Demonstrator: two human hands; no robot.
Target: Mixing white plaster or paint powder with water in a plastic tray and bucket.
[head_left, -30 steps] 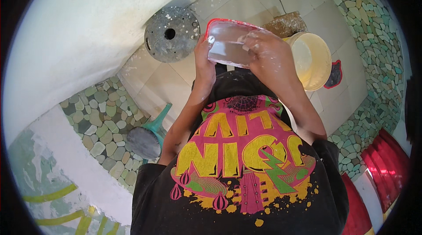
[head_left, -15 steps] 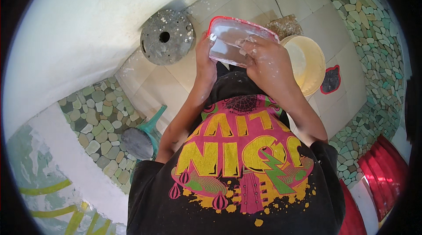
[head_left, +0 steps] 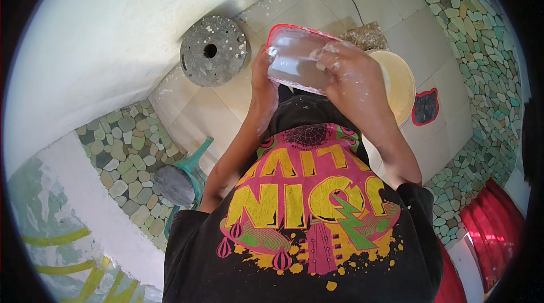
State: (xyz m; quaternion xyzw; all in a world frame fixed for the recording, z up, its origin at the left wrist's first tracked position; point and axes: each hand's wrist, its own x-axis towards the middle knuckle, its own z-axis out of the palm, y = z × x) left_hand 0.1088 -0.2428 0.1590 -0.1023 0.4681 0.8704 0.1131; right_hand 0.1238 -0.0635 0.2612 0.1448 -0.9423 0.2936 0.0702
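Note:
A red-rimmed plastic tub (head_left: 297, 68), with whitish paste smeared inside, is held up in front of my body. My left hand (head_left: 264, 76) grips its left end, thumb over the rim. Over the tub's right side, my right hand (head_left: 357, 76) has its fingers curled together. White smears mark those knuckles. Motion blurs the right fingertips, and what they hold, if anything, cannot be made out. Beyond my right wrist stands a cream bucket (head_left: 401, 85), partly hidden by that hand.
A grey, paint-spotted round object with a centre hole (head_left: 210, 51) stands by the white wall (head_left: 113, 37). Left are a teal object (head_left: 195, 158) and a dark disc (head_left: 174, 185). Right lie a speckled brown block (head_left: 365, 37), a red-edged dark patch (head_left: 425, 107) and red cloth (head_left: 493, 229).
My right hand has shifted slightly right and down across the tub. The tub has tilted a little, showing more of its smeared inside. My left hand keeps its grip.

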